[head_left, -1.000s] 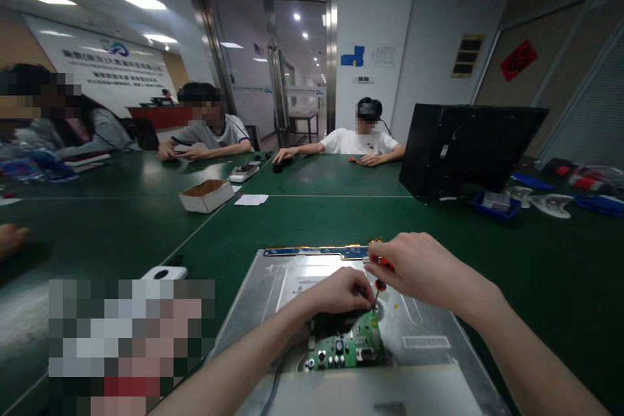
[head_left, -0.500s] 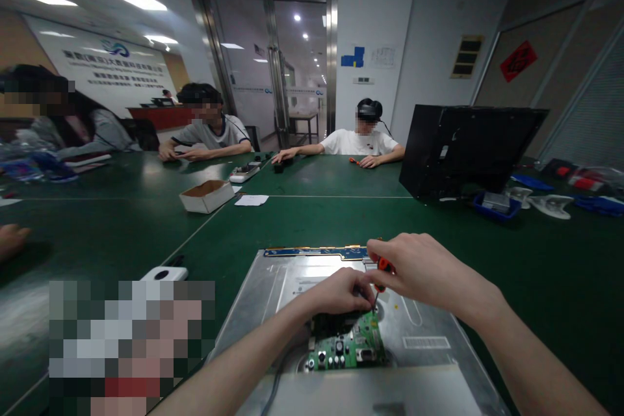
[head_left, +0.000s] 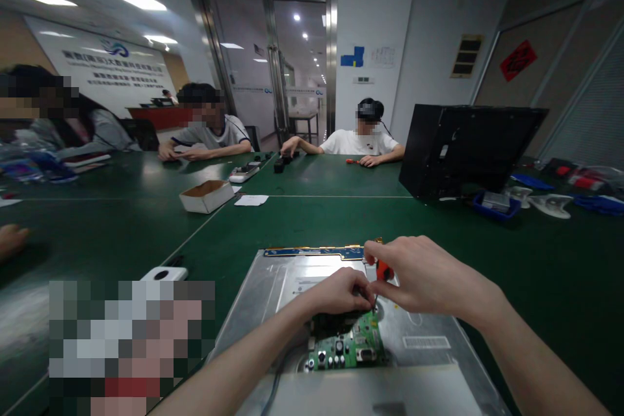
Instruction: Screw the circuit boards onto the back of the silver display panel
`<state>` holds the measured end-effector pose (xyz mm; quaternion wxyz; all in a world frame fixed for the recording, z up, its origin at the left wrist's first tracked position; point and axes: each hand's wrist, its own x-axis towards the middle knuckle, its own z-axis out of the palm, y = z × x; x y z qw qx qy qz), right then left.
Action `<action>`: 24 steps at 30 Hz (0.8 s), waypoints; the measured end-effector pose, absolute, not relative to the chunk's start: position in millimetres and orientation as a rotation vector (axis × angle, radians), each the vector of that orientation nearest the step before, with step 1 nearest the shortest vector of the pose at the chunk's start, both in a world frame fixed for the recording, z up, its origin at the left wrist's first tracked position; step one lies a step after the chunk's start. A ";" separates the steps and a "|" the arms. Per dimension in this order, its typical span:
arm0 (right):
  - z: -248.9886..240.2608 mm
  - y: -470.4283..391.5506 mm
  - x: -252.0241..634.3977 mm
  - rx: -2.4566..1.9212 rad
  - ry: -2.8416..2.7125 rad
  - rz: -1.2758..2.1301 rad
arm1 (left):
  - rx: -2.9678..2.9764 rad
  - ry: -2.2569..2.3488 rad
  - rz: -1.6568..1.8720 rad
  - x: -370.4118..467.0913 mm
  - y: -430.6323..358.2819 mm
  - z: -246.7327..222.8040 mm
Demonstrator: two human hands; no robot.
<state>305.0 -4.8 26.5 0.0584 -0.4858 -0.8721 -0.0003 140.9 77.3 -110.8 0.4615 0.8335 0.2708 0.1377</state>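
My right hand (head_left: pixel 424 276) is closed around the red-and-black handle of a screwdriver (head_left: pixel 384 270). Its shaft points down to the far right corner of a green circuit board (head_left: pixel 347 346). Close against the shaft, the fingers of my left hand (head_left: pixel 341 291) are pinched together; whatever lies between them is hidden. The board sits on the silver metal back of a flat display panel (head_left: pixel 429 357), and my left hand shades its far edge. A narrow blue circuit strip (head_left: pixel 312 252) runs along the panel's far edge.
A black monitor housing (head_left: pixel 468 149) stands at the right, beside a blue tray (head_left: pixel 497 205). Left of centre are a white open box (head_left: pixel 207 198) and white paper (head_left: pixel 251 200). Several people sit round the green table (head_left: pixel 312 221). A white device (head_left: pixel 164 273) lies left of the panel.
My right hand has shifted and turned slightly around the screwdriver handle; my left hand stays put. Across the table, a person's hand has lifted slightly above some small black objects.
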 end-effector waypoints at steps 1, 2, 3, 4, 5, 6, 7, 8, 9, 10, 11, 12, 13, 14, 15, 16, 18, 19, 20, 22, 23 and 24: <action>26.4 -4.1 304.7 -1.487 -2.636 0.001 | 2.047 0.666 0.339 140.7 77.2 -110.8; 26.2 -3.2 304.2 -1.509 -2.630 0.002 | 2.044 0.663 0.338 140.7 77.1 -110.9; 25.9 -2.1 303.8 -1.532 -2.627 0.003 | 2.042 0.657 0.337 140.6 77.1 -111.0; 25.6 -1.0 303.3 -1.555 -2.627 0.001 | 2.042 0.652 0.337 140.7 77.0 -111.3; 25.1 -0.1 303.0 -1.573 -2.631 -0.003 | 2.042 0.648 0.337 140.8 77.0 -111.6; 24.7 0.6 302.8 -1.584 -2.637 -0.014 | 2.042 0.646 0.338 141.0 77.0 -111.8; 24.2 1.1 302.7 -1.588 -2.641 -0.034 | 2.043 0.645 0.341 141.2 77.0 -112.0; 23.8 1.1 302.7 -1.586 -2.642 -0.054 | 2.045 0.645 0.343 141.4 77.0 -112.1; 23.6 0.9 302.9 -1.577 -2.640 -0.067 | 2.047 0.644 0.344 141.6 77.0 -112.0; 23.5 0.4 303.1 -1.565 -2.637 -0.068 | 2.048 0.643 0.344 141.8 77.0 -111.7; 23.7 -0.3 303.4 -1.550 -2.635 -0.055 | 2.050 0.643 0.346 141.8 76.9 -111.3; 24.0 -1.1 303.7 -1.538 -2.634 -0.032 | 2.052 0.644 0.348 141.8 76.9 -110.7; 24.5 -2.0 304.0 -1.530 -2.635 -0.006 | 2.055 0.646 0.351 141.7 76.7 -110.1; 25.1 -2.9 304.3 -1.527 -2.635 0.015 | 2.058 0.648 0.354 141.6 76.6 -109.4; 25.8 -3.5 304.6 -1.531 -2.634 0.029 | 2.060 0.649 0.357 141.4 76.4 -108.9; 26.5 -4.0 304.7 -1.541 -2.632 0.036 | 2.061 0.650 0.359 141.2 76.2 -108.5; 27.6 -4.1 304.4 -1.576 -2.621 0.033 | 2.060 0.650 0.362 140.9 75.9 -108.5; 28.0 -3.8 304.1 -1.598 -2.613 0.025 | 2.058 0.649 0.362 140.7 75.9 -108.8; 28.2 -3.2 303.8 -1.622 -2.603 0.010 | 2.056 0.647 0.362 140.7 75.9 -109.4; 28.2 -1.8 303.0 -1.659 -2.586 -0.023 | 2.052 0.645 0.365 140.6 76.1 -110.8; 28.1 -1.2 302.7 -1.667 -2.584 -0.032 | 2.050 0.646 0.366 140.6 76.2 -111.5; 27.8 -0.7 302.4 -1.671 -2.585 -0.039 | 2.048 0.647 0.368 140.6 76.3 -112.0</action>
